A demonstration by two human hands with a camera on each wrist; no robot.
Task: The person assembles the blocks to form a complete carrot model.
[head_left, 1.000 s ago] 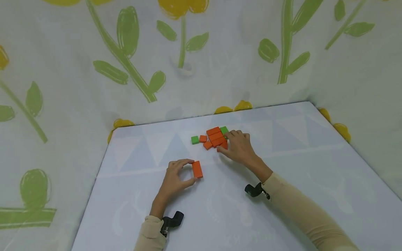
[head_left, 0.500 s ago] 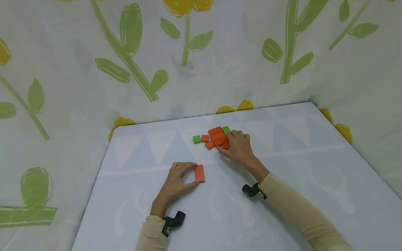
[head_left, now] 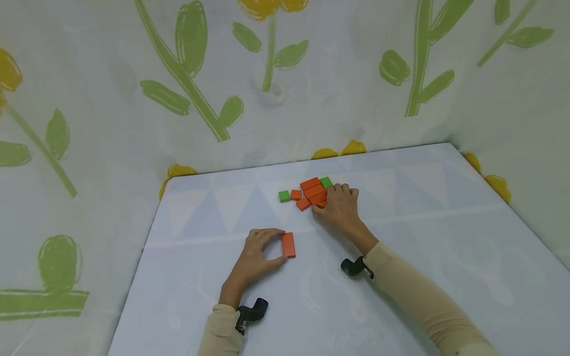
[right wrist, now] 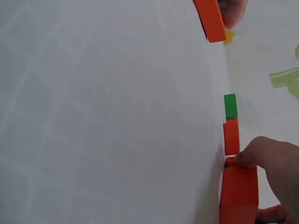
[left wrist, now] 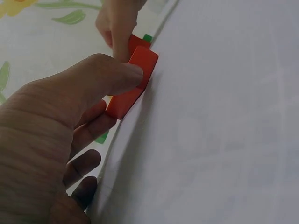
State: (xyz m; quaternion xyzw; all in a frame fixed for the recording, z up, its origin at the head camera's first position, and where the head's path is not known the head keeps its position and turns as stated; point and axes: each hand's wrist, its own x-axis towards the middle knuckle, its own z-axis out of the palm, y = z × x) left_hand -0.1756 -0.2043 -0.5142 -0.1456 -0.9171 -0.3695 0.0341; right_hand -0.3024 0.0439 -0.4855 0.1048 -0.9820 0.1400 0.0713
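Note:
My left hand (head_left: 254, 257) pinches a rectangular orange block (head_left: 289, 245) between thumb and fingertips, closer to me than the other blocks. The left wrist view shows the thumb lying across that orange block (left wrist: 145, 58). Farther back and to the right, my right hand (head_left: 340, 207) grips an orange block (right wrist: 239, 191) at the near right side of a cluster of orange blocks (head_left: 313, 190); its fingers partly hide this block. A green block (head_left: 326, 182) touches the cluster's back right. Left of the cluster lie a small orange block (head_left: 296, 195), another orange block (head_left: 303, 203) and a green block (head_left: 284, 197).
The blocks lie on a pale table (head_left: 200, 267) with a faint triangle pattern. Its back edge meets a white cloth (head_left: 329, 99) printed with green stems and yellow flowers. Black wrist cameras (head_left: 255, 310) sit on both forearms.
The left hand has drawn its orange block slightly toward me. The right hand has shifted a little left, bringing its block closer against the cluster. The head view has also shifted slightly.

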